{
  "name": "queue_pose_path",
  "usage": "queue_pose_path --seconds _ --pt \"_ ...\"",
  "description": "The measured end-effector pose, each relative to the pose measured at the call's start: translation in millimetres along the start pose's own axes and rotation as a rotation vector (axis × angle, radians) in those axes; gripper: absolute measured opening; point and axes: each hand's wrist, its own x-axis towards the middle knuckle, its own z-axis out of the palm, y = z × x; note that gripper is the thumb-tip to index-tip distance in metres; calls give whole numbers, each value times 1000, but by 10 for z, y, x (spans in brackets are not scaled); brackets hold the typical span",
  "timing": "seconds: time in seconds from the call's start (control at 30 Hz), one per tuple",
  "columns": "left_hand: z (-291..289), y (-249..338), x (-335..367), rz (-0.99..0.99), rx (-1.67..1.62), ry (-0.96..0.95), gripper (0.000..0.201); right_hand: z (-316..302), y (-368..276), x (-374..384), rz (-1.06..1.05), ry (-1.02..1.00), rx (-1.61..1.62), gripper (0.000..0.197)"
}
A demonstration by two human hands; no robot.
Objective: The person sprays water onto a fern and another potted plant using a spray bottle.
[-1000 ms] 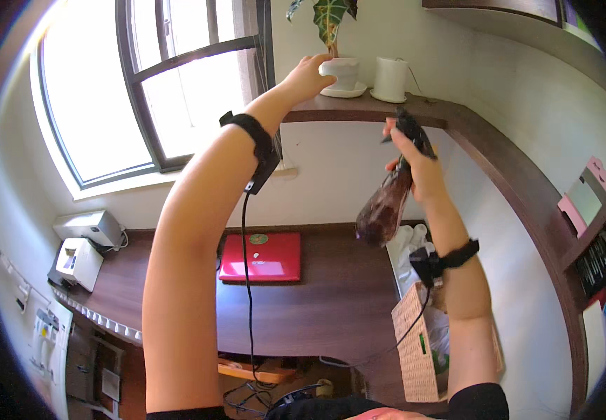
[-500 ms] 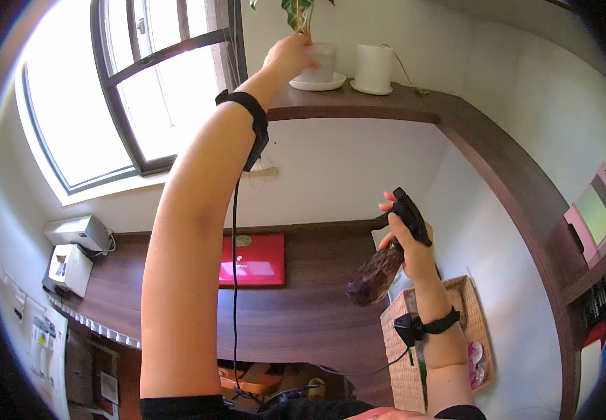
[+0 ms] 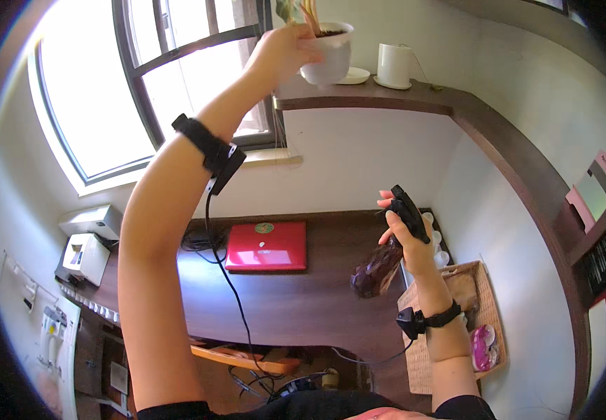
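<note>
My left hand (image 3: 285, 50) grips the rim of a white plant pot (image 3: 331, 57) that holds dark soil and pale stems. The pot is tilted and raised beside its white saucer (image 3: 354, 75), partly over the shelf's front edge. The plant's leaves are mostly cut off by the top of the picture. Lower right, my right hand (image 3: 407, 238) is closed round a dark brown, see-through spray bottle (image 3: 375, 271) with a black head (image 3: 408, 210). The bottle slants, its body hanging down to the left above the desk.
A white cylindrical pot (image 3: 394, 65) stands on the curved brown shelf (image 3: 485, 108). On the desk (image 3: 275, 308) below lie a red laptop (image 3: 266, 247) and cables. A wicker basket (image 3: 415, 364) sits under my right forearm. A window (image 3: 198, 84) and white box-shaped devices (image 3: 86, 255) are at left.
My left hand has lifted the plant pot off its saucer and brought it nearer, tilting it. My right hand keeps hold of the spray bottle in nearly the same place. The view has shifted slightly.
</note>
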Motion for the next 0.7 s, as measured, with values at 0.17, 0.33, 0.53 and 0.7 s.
queue_pose_path --seconds 0.17,0.33,0.53,0.7 --pt "-426 275 -805 11 -9 -128 36 382 -231 -280 -1 -7 11 35" --pt "-887 467 -1633 30 -130 -247 32 843 -528 -783 13 31 -15 30" --pt "-1421 791 -2495 180 -296 -399 28 1421 -863 -1586 103 289 77 42" --pt "-1849 1049 -3178 349 -511 -515 28 1993 -1035 -2529 210 528 136 36"
